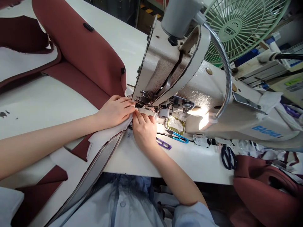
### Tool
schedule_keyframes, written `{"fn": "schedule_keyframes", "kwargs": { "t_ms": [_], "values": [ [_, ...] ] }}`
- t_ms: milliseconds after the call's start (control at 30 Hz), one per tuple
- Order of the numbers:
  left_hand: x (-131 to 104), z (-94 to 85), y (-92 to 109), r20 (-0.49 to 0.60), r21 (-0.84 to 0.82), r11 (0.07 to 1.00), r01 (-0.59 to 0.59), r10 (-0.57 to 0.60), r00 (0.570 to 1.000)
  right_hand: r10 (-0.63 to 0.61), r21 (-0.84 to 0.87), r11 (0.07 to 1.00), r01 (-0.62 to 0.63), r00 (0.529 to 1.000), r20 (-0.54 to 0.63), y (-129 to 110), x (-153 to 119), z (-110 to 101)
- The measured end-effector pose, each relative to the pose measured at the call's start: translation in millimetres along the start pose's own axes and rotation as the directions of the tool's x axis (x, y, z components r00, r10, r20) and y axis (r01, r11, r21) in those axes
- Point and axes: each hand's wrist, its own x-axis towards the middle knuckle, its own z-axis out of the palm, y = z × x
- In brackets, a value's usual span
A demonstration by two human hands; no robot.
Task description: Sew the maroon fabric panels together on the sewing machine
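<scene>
A sewing machine [170, 69] stands before me, its needle area lit by a lamp. A dark red fabric cover [94, 60] with a pale backing spreads over the left of the table, and its edge runs under the presser foot. My left hand [115, 111] lies on the cover, fingers together, fingertips pinching the edge beside the needle. Curled close to the same spot, my right hand [145, 128] grips the edge from the near side; its fingertips are partly hidden. A grey mesh strip [101, 159] trails along the cover's edge toward my lap.
Blue thread snips [178, 137], purple snips [164, 144] and a small green-rimmed tray [175, 125] lie right of my right hand. A green fan [233, 30] stands behind the machine. More dark red covers [265, 192] are piled at the lower right.
</scene>
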Motion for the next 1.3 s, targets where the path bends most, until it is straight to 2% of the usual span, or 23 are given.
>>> {"fn": "schedule_keyframes", "kwargs": {
  "t_ms": [167, 500, 867, 1033, 1300],
  "values": [
    [2.7, 0.9, -0.8, -0.007, 0.049, 0.999, 0.002, -0.002, 1.000, 0.023, 0.015, 1.000, -0.023, 1.000, 0.012, -0.5, -1.0, -0.1],
    [9.7, 0.1, -2.7, 0.002, 0.009, 0.998, 0.058, -0.058, 0.998, 0.057, 0.022, 0.998, -0.058, 0.997, 0.047, 1.3, 2.3, 1.9],
    [14.4, 7.3, 0.1, -0.034, -0.005, 0.992, 0.122, -0.122, 0.992, 0.129, -0.001, 0.992, -0.129, 0.988, 0.090, 0.4, 7.2, -6.4],
    [15.6, 9.0, 0.4, -0.025, -0.023, 0.989, 0.147, -0.148, 0.989, 0.139, -0.007, 0.990, -0.139, 0.988, 0.069, 0.2, 9.6, -6.8],
    [8.6, 7.8, 2.5, -0.012, -0.050, 0.992, 0.118, -0.119, 0.993, 0.121, -0.014, 0.993, -0.120, 0.992, 0.042, -2.8, 5.4, -6.9]
  ]
}}
